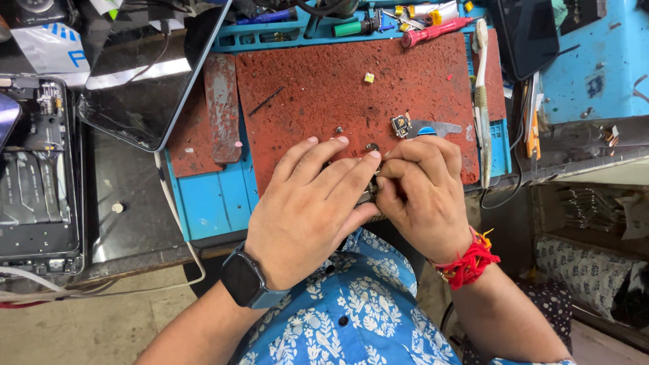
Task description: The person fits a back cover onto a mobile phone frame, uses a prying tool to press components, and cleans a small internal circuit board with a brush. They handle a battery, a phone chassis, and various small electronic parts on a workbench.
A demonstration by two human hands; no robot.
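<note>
small metal part [368,196]: lower centre of frame, at the near edge of the red work mat [304,88], pinched between left hand [307,203] and right hand [422,192], both closed on it. loose camera module [401,124] and screws lie just above; reassembly looks unfinished.

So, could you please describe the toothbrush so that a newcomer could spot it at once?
Start at the worn red mat on the blue bench. Along its right edge, beyond the right hand, lies the toothbrush, lengthwise with its bristles at the far end. It is the only long, pale, whitish thing there; the screwdrivers above are coloured.
</note>
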